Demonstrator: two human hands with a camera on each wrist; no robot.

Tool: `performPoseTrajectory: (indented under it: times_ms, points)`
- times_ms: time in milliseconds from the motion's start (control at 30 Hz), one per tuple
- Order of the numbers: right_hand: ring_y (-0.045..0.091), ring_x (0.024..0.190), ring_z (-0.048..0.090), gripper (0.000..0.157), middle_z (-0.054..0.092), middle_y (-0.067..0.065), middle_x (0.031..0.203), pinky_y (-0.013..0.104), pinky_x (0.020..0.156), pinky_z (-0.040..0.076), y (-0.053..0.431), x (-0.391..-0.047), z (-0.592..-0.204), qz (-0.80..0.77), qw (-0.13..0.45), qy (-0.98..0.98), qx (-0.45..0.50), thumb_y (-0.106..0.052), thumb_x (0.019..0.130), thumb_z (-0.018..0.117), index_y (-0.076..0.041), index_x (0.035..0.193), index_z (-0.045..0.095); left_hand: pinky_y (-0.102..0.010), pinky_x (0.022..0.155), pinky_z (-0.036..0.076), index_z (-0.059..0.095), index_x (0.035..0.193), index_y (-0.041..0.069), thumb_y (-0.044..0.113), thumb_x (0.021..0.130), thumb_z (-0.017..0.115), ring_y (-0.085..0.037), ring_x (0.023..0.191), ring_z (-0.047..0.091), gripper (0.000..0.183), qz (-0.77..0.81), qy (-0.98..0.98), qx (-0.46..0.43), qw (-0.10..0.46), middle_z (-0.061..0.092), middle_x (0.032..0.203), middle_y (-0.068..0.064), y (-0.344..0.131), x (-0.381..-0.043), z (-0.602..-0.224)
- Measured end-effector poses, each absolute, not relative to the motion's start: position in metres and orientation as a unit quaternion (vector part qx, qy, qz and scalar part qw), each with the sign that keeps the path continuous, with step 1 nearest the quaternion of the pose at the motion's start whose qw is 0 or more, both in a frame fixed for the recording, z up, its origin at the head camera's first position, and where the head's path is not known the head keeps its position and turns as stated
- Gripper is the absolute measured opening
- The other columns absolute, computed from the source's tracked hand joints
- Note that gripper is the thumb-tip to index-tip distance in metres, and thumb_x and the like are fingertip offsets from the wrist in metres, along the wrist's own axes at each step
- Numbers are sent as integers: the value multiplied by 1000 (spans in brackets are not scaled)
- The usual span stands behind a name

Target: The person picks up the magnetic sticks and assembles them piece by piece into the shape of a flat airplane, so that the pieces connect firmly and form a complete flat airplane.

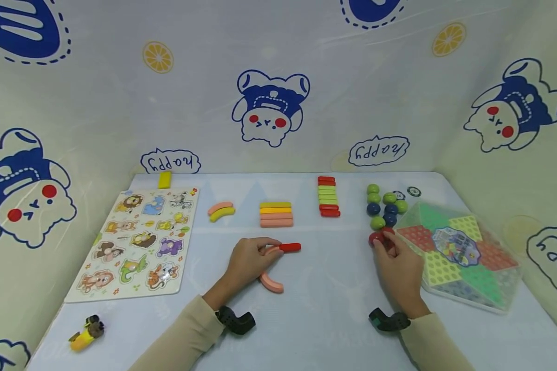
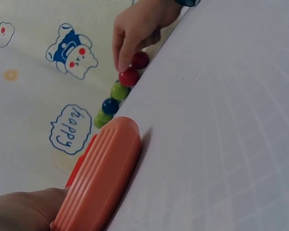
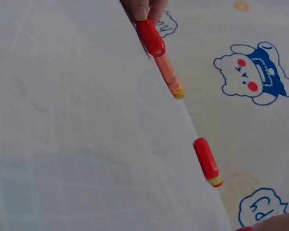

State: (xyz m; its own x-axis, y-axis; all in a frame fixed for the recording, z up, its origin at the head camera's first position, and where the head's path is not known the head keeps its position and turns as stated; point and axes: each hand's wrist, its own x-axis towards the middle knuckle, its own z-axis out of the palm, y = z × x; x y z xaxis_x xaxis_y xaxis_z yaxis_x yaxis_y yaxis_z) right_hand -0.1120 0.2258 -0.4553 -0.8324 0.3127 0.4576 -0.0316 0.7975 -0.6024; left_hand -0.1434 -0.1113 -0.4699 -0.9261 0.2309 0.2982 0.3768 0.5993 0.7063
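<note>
L hand [image 1: 247, 262], ctr of frame: fingers nearly together, pinching red stick [image 1: 291, 247]. R hand [image 1: 403, 269], right of ctr: fingers bent round red ball [image 1: 375, 239].

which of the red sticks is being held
The red stick pinched in the left hand; the other red sticks lie in the row with the light-green sticks, untouched by either hand.

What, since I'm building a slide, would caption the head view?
Left hand gripping a red stick, right hand touching a red ball; animal board left, patterned box right.
</note>
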Motion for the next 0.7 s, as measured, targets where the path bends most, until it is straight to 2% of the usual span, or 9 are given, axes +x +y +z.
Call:
performPoseTrajectory:
  times_ms: [267, 700]
  points:
    - [16, 48, 39, 31, 43, 0, 54, 26, 42, 27, 223, -112, -455, 331, 239, -911, -54, -35, 83, 70, -19, 110, 68, -23, 41, 20, 74, 96, 25, 39, 80, 73, -7, 37, 28, 22, -409, -892, -169, 89, 33, 43, 10, -111, -142, -467]
    - [18, 49, 42, 42, 45, 1, 54, 28, 43, 30, 217, -111, -456, 341, 163, -925, -46, -49, 81, 67, -20, 111, 65, -23, 41, 19, 74, 96, 27, 39, 80, 72, -6, 37, 28, 19, -412, -891, -172, 82, 32, 44, 10, -109, -141, -468]
